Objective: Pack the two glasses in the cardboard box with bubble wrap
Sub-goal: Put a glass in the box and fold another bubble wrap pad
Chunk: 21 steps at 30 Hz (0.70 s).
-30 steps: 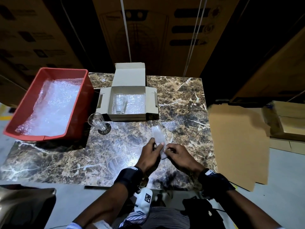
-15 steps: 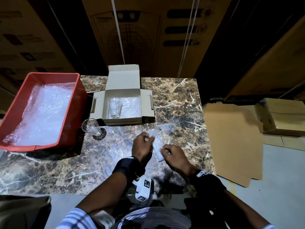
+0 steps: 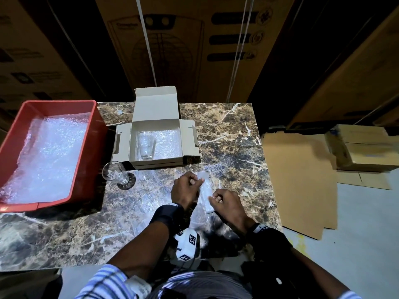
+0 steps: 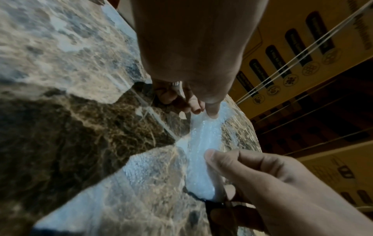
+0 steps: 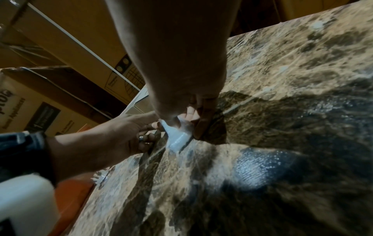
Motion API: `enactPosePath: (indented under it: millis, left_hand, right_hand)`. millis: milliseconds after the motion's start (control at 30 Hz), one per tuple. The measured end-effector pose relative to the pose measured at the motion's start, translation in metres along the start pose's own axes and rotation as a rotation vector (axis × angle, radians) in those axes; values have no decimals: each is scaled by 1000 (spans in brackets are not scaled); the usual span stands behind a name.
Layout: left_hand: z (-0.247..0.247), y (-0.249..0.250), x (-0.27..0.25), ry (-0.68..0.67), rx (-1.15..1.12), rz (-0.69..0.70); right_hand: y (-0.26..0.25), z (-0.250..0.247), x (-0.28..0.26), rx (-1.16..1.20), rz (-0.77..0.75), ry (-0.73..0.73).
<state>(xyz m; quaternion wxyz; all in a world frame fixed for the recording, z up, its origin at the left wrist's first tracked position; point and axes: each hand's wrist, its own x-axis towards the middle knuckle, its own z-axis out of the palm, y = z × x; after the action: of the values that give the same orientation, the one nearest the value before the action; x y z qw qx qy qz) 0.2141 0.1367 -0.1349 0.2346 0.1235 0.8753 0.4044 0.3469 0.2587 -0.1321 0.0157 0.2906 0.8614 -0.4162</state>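
The person stands at a brown stone desk [image 3: 226, 134] and holds a small strip of bubble wrap [image 3: 205, 190] just above it. The left hand [image 3: 186, 188] pinches the far end of the strip with its thumb and fingers curled on it. The right hand [image 3: 226, 203] pinches the near end the same way. Far from the hands, in the middle of the desk, sits the open cardboard box [image 3: 157, 143]. One glass [image 3: 146, 145] stands upright in the left half of the box, and the right half holds only a flat sheet of bubble wrap. The second glass [image 3: 114, 172] stands on the desk just left of the box's near corner, on a dark round mat [image 3: 127, 181]. A red bin [image 3: 95, 147] with more bubble wrap fills the far left side. I think the step now is getting the strip ready, maybe folding or opening it, so it can pad a glass. The next move would need the strip spread out or tucked into the box, and then a hand freed to fetch the second glass. That glass is slippery, so it needs a soft, steady hold. The strip is see-through and shiny, so its edges are hard to see, and I cannot tell if it is folded or single. The wrist views are blurry, and the palms hide most of the fingers.
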Motion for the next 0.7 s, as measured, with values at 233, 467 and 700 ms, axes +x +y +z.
enactPosePath:
  millis: [233, 467, 700]
  left_hand:
    - [1, 4, 0, 158, 183, 56]
    - [6, 1, 3, 162, 330, 453]
    - [-3, -13, 7, 69, 560, 635]
  right_hand:
    - [-9, 8, -8, -510, -144, 85]
    - [15, -1, -21, -558, -579, -1]
    - [27, -15, -29, -373, -596, -155]
